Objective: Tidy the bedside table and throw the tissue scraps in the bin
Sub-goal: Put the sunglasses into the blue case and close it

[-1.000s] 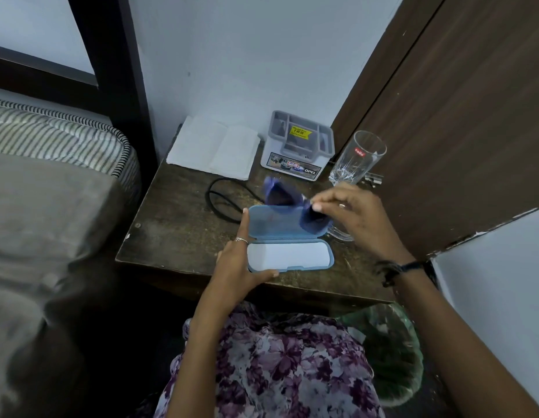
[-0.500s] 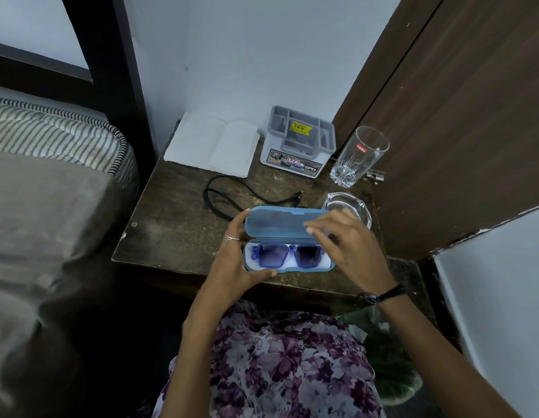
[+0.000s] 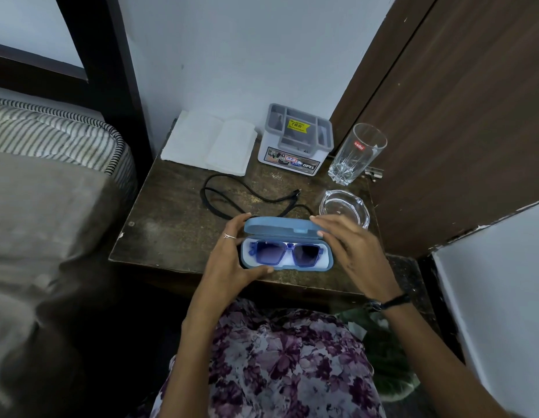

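A light blue glasses case [image 3: 284, 229] lies near the front edge of the dark wooden bedside table [image 3: 168, 224], its lid half raised. Blue sunglasses [image 3: 284, 252] lie inside it. My left hand [image 3: 230, 260] grips the case's left end, thumb under the front and forefinger on the lid. The fingertips of my right hand [image 3: 354, 251] rest on the lid's right side. White tissues [image 3: 211, 143] lie flat at the table's back left. A green-lined bin [image 3: 385, 375] stands on the floor below the table, at my right.
At the back stand a grey organiser box [image 3: 296, 140] and a tall drinking glass [image 3: 357, 153]. A glass ashtray [image 3: 343, 206] sits right of the case, and a black cable [image 3: 232, 197] loops across the middle. A bed [image 3: 51, 182] is to the left, a wooden door [image 3: 461, 116] to the right.
My right hand put the sunglasses into the case and let go of them. It now rests on the lid, which has tipped down from fully open.
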The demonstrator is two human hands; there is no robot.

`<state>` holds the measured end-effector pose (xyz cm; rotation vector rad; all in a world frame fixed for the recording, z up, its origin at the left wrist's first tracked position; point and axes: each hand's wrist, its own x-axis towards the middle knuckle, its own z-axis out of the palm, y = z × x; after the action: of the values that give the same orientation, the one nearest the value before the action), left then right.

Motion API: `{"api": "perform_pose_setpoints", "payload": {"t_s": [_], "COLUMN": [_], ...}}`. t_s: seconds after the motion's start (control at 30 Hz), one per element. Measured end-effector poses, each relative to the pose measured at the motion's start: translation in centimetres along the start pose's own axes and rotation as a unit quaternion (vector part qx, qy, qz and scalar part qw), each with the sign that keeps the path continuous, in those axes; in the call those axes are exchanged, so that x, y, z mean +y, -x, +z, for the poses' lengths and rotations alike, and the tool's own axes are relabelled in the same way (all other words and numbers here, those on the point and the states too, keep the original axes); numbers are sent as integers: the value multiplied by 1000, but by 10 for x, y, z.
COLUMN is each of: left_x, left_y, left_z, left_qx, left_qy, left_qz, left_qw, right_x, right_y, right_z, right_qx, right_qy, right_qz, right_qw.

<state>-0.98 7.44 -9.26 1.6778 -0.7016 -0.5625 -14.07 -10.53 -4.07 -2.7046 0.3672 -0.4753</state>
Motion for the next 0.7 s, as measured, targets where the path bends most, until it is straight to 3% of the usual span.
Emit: {"api": "perform_pose_setpoints", "payload": {"t_s": [0.33,0.6,0.7], "left_x": [-2,-3,-10], "left_y": [1,3,1], "left_z": [-1,1,4], "left_qx": [22,-29,-2], "left_qy": [-6,-140,-133], "left_qz": [-26,56,75], "left_qw": [999,988,988], "right_x": [-5,-2,-1], "right_y": [26,14,12], "right_z": [15,20,18], "right_qx": [-43,-46,-54], "right_qy": [41,122,106], "right_qz": [14,-21,-16], "right_qw": [998,991,993]}}
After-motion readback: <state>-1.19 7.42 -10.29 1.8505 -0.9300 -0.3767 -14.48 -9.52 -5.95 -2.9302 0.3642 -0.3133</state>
